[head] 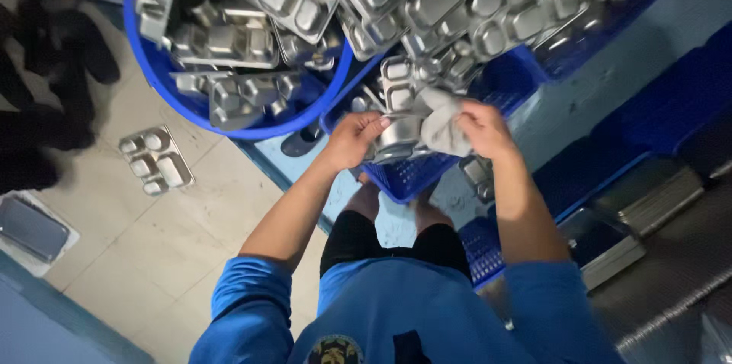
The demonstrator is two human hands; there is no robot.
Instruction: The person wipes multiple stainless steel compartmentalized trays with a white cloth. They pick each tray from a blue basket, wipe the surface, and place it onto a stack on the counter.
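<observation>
Wiping a steel tray over the blue crate

My left hand (352, 139) clamps the compartment tray (398, 116), long axis toward 12 o'clock; my right hand (482, 129) presses a grey cloth (442, 126) on it at 3 o'clock, hiding the tray's right edge above the blue crate (412, 177).

The steel tray (398, 124) is a compartmented mess tray, dull silver with rounded wells — one small square well and a longer one show near its top edge. It is held up off any surface, tilted with its well side toward the camera, above a blue crate. Its lower left edge is gripped, and its right side is hidden under the grey cloth (444, 125). The cloth is a crumpled, pale grey rag — bunched and pressed against the tray's right half.
</observation>
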